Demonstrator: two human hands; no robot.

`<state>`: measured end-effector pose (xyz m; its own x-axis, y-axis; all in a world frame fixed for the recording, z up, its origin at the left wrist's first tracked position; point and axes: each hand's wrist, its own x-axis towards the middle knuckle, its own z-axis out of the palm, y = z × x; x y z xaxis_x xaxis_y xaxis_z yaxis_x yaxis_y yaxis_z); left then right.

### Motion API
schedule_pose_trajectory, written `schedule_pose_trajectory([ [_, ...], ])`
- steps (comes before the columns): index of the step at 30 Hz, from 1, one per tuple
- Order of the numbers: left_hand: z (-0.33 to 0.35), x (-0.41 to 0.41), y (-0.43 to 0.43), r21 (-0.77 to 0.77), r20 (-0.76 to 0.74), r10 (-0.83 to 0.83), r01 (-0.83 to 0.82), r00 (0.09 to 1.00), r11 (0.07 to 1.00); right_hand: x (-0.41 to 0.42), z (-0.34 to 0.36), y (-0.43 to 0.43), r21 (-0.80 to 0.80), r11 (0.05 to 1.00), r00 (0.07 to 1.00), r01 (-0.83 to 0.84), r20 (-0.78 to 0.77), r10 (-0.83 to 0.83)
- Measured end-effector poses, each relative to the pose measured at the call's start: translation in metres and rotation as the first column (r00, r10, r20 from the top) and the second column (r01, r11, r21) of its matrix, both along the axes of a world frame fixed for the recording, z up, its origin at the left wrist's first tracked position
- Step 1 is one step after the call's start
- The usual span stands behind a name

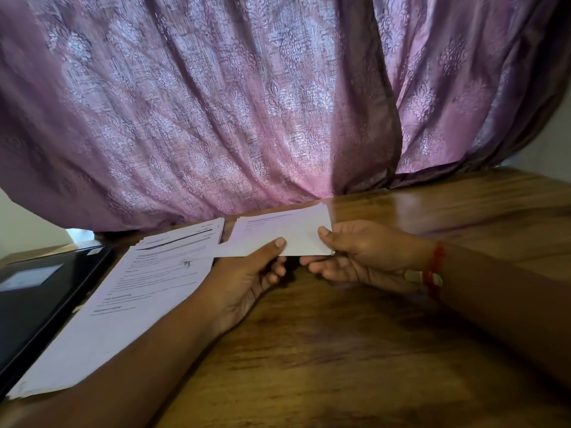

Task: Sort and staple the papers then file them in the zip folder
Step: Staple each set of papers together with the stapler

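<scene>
Purple patterned curtains (216,103) are hanging behind the wooden desk (370,350) where you are lifting a thin set of printed sheets (284,231), its long axis running from 9 to 3 o'clock between your hands. Your left hand (247,273) is pinching its near edge, thumb on top, while your right hand (361,257) is gripping the near corner at 3 o'clock. I judge that corner is where stapling comes next, though no stapler is showing; the remaining paper stack (123,304) is lying at 9 o'clock, nearer your left hand, with the black zip folder (40,304) just beyond.
</scene>
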<state>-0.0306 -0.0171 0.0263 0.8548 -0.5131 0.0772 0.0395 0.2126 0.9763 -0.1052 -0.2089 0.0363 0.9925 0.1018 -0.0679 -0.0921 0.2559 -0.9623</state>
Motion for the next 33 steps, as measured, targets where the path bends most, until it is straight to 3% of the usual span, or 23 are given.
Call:
schedule_pose_trajectory([
  [6,-0.003,0.0,-0.001,0.017,-0.001,0.003,-0.003,1.0,1.0,0.007,-0.011,0.005,-0.23,0.969,0.993,0.09,0.092,-0.071],
  [12,-0.004,-0.002,-0.003,0.052,-0.002,-0.001,0.001,1.0,0.999,0.012,-0.017,0.009,-0.269,0.954,0.986,0.134,0.13,-0.102],
  [24,-0.003,0.0,-0.004,0.041,-0.027,0.043,-0.042,0.999,0.998,0.004,-0.007,-0.003,-0.314,0.949,1.0,0.009,-0.006,-0.011],
  [29,-0.003,0.001,-0.003,0.038,-0.022,0.024,-0.023,0.999,0.999,0.005,-0.009,-0.001,-0.336,0.941,1.0,0.024,0.027,-0.015],
  [33,-0.003,-0.001,-0.003,0.052,0.017,-0.006,0.005,1.0,0.999,0.005,-0.009,0.003,-0.458,0.888,0.996,0.051,0.085,-0.013],
])
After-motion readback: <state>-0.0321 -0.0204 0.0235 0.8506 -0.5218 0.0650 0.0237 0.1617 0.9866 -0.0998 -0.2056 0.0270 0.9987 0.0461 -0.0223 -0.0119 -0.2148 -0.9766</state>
